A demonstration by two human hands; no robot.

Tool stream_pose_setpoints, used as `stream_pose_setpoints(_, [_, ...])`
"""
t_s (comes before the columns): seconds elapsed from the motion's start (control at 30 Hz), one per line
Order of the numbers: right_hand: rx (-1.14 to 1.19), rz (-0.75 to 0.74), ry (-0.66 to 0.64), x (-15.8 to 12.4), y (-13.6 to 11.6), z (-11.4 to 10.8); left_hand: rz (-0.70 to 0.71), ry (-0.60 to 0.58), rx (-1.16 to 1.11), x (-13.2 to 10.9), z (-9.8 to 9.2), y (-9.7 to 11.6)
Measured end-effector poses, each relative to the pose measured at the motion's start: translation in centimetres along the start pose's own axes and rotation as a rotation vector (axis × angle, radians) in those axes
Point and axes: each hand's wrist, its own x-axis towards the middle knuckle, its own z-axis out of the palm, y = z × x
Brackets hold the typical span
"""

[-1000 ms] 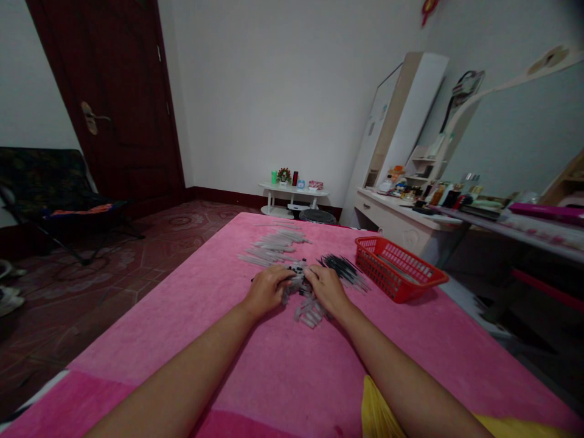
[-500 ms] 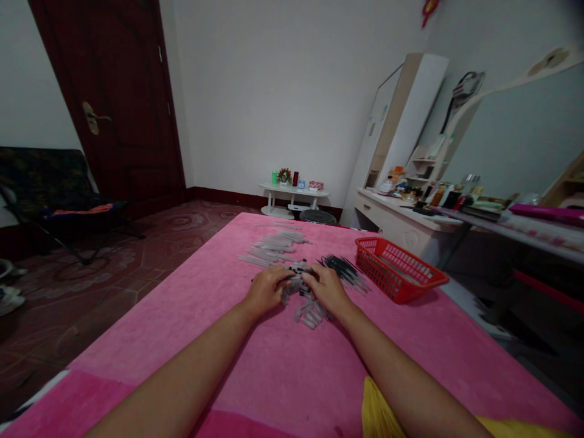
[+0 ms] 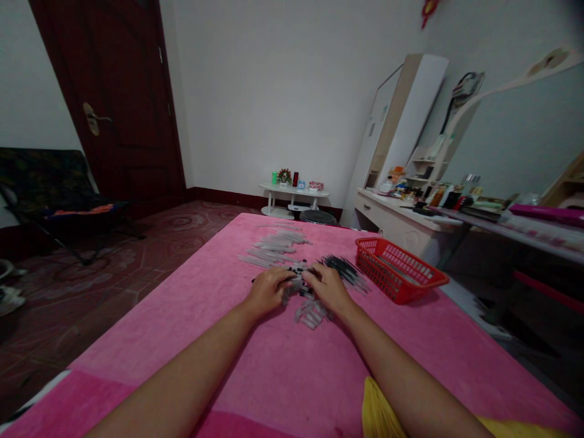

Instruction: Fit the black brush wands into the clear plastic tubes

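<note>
My left hand (image 3: 269, 288) and my right hand (image 3: 329, 288) face each other over a heap of small clear and black pieces (image 3: 298, 283), which look like pen parts. The fingers of both are curled and closed at the heap; what is between them is too small to make out. Short clear caps (image 3: 312, 314) lie just in front, by my right wrist. Beyond my left hand, long translucent pen barrels (image 3: 274, 244) are spread in a pile. Thin dark pen refills (image 3: 345, 270) with pale ends lie in a bunch beside my right hand.
A red plastic basket (image 3: 398, 281) with some thin pale items inside stands right of the refills. Everything rests on a pink cloth (image 3: 191, 316). A dressing table (image 3: 401, 213) stands to the right, a low white stand (image 3: 294, 190) at the far wall, a folding chair (image 3: 59, 188) left.
Both hands stay at the heap, with only slight finger movement among the small pieces. The barrels, refills and basket have not moved.
</note>
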Motion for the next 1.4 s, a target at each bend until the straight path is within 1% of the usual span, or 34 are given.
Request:
stream_pose_setpoints(0.17, [-0.010, -0.010, -0.019, -0.1, -0.1, 0.0, -0.016, 0.000, -0.018, 0.1, 0.0, 0.0])
stream_pose_setpoints(0.37, [0.032, -0.009, 0.007, -0.1, -0.1, -0.1, -0.029, 0.022, -0.013, 0.1, 0.0, 0.0])
stream_pose_setpoints(0.43, [0.013, -0.011, -0.006, 0.0, -0.2, -0.1, -0.022, 0.015, -0.002, 0.0, -0.1, -0.1])
stream_pose_setpoints(0.5, [0.041, 0.021, -0.042, 0.0, -0.2, 0.0, -0.010, 0.003, 0.021, 0.0, -0.1, -0.1])
stream_pose_setpoints(0.57, [0.143, 0.090, -0.100, 0.0, -0.2, 0.2, 0.010, -0.003, 0.049, 0.0, -0.2, -0.1])
stream_pose_setpoints(0.7, [0.444, 0.243, -0.205, 0.1, -0.1, 0.7, 0.045, 0.023, 0.124, 0.1, -0.5, -0.1])
stream_pose_setpoints(0.77, [0.537, 0.262, -0.216, 0.2, 0.0, 0.7, 0.048, 0.067, 0.144, 0.2, -0.7, -0.1])
stream_pose_setpoints(0.8, [0.555, 0.259, -0.206, 0.3, 0.1, 0.6, 0.035, 0.109, 0.130, 0.3, -0.8, -0.1])
stream_pose_setpoints(0.83, [0.554, 0.251, -0.188, 0.4, 0.2, 0.5, 0.009, 0.165, 0.093, 0.4, -1.0, -0.1])
stream_pose_setpoints(0.9, [0.523, 0.241, -0.134, 0.5, 0.5, 0.4, -0.075, 0.302, -0.055, 0.6, -1.2, -0.1])
stream_pose_setpoints(1.0, [0.467, 0.259, -0.058, 0.6, 0.8, 0.3, -0.210, 0.498, -0.413, 1.0, -1.5, -0.1])
stream_pose_setpoints(1.07, [0.452, 0.271, -0.035, 0.5, 0.7, 0.3, -0.294, 0.581, -0.659, 1.2, -1.4, -0.2])
stream_pose_setpoints(1.13, [0.449, 0.249, -0.049, 0.4, 0.4, 0.4, -0.378, 0.599, -0.837, 1.3, -1.3, -0.2])
stream_pose_setpoints(1.23, [0.448, 0.194, -0.077, 0.3, 0.0, 0.5, -0.484, 0.564, -0.958, 1.3, -0.9, -0.1])
stream_pose_setpoints(1.3, [0.432, 0.164, -0.073, 0.3, -0.1, 0.7, -0.517, 0.534, -1.006, 1.2, -0.7, 0.1])
stream_pose_setpoints(1.4, [0.391, 0.133, -0.070, 0.3, 0.1, 0.9, -0.520, 0.503, -1.066, 1.1, -0.5, 0.2])
